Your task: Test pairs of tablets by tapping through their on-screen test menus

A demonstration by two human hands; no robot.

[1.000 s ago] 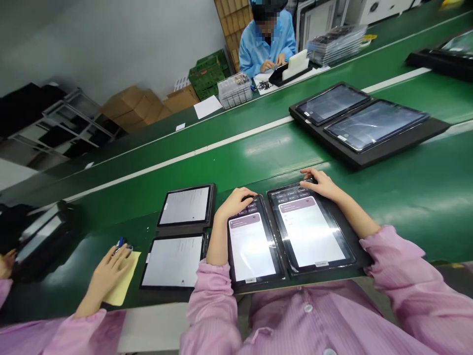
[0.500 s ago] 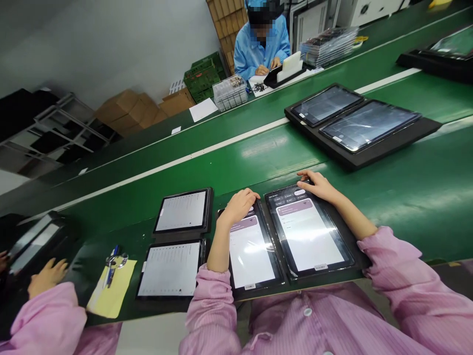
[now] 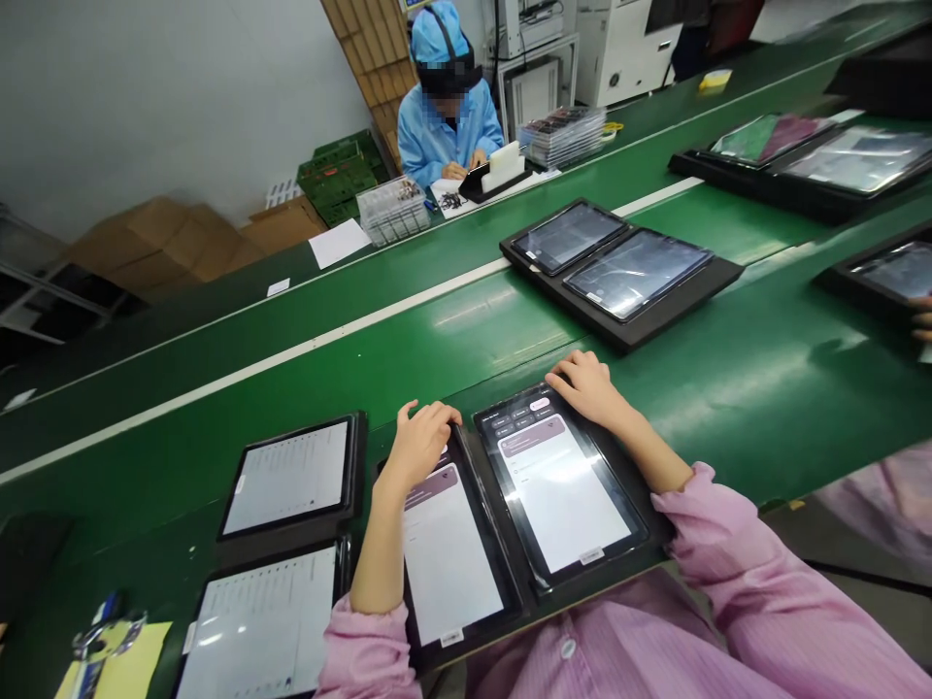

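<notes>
On the green tabletop (image 3: pixel 728 388) right in front of the person sat a black tray (image 3: pixel 510 607) with two lit tablets side by side. Left hand (image 3: pixel 418 447) was loosely curled, holding nothing, fingertips resting at the top of the left tablet (image 3: pixel 448 553). Right hand (image 3: pixel 586 386) lay flat and open on the top corner of the right tablet (image 3: pixel 560 490). Another tray of dark tablets (image 3: pixel 618 267) sat further up the belt.

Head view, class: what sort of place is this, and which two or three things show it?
Most likely an electronics assembly or testing line. A long green conveyor belt carries tablets in black trays, the person's hands work two lit tablets, and a worker in blue coat and cap sits opposite.
</notes>
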